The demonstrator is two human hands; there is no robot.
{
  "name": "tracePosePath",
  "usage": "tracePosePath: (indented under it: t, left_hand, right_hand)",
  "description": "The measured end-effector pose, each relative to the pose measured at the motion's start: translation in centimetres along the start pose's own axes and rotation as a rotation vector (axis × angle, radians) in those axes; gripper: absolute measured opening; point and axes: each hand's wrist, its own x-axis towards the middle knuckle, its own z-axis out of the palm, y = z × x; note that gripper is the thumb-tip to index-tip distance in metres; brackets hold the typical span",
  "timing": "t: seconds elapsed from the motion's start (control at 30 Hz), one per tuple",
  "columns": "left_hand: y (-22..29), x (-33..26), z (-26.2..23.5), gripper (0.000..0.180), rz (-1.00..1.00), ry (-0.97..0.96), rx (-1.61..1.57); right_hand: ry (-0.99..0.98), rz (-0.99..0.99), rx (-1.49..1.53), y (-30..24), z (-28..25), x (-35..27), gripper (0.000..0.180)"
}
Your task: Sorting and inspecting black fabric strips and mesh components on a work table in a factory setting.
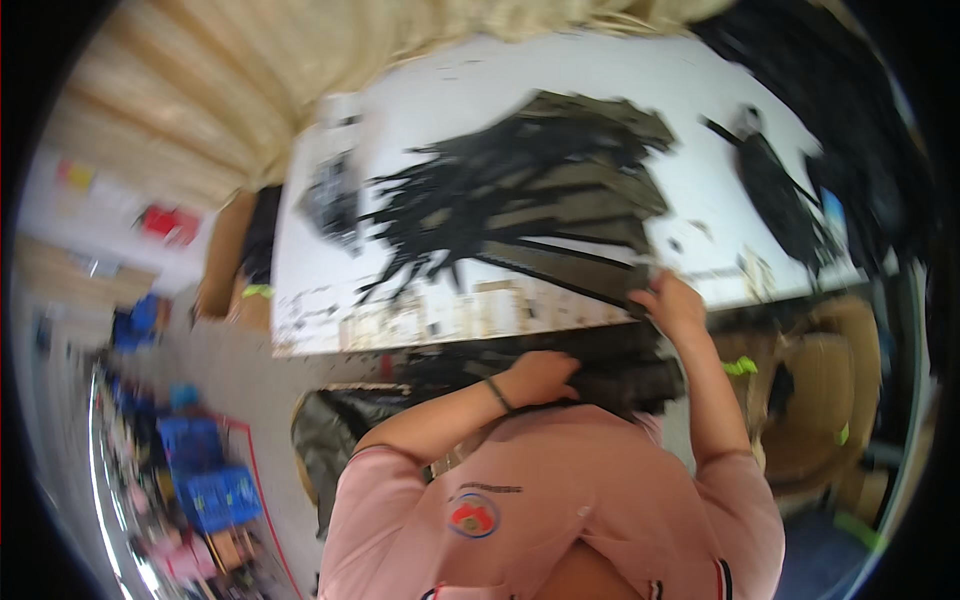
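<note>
Fanned across the white table is a pile of olive and black fabric pieces [560,190], with dark tapered ends at the left. My right hand [672,303] is at the table's front edge, its thumb and fingers pinching the wide end of the nearest olive fabric piece [570,272]. Below the edge, on my lap, lies a bundle of dark fabric [630,383]. My left hand [545,378] curls over the left part of this bundle; its fingertips are partly hidden, and motion blurs the view.
The white table [440,90] has worn tape along its front edge. A clear plastic bag [333,200] lies at the left, a black pouch-like item [778,195] at the right. Cardboard boxes [825,390] flank the table. Blue crates [215,495] stand on the floor at left.
</note>
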Motion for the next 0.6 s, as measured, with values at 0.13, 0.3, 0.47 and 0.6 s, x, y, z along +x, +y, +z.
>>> tracePosePath:
  t: [0.13, 0.3, 0.47, 0.6]
  left_hand:
    - [0.0, 2.3, -2.2, 0.035, 0.174, 0.302, -0.136]
    - [0.6, 6.5, -5.3, 0.031, 0.318, 0.886, -0.073]
    - [-0.1, 9.4, -6.9, 0.023, 0.340, 0.685, -0.006]
    - [1.6, 8.9, -8.0, 0.026, 0.228, 0.562, -0.133]
  right_hand:
    - [-0.022, -0.174, 0.290, 4.3, 2.7, 1.5, 0.027]
    - [-0.043, -0.348, 0.507, 2.3, 0.8, -1.8, 0.022]
    - [-0.035, -0.452, 0.466, -1.3, -1.6, -3.4, 0.021]
    - [0.026, -0.400, 0.422, -0.6, -2.1, -3.2, 0.014]
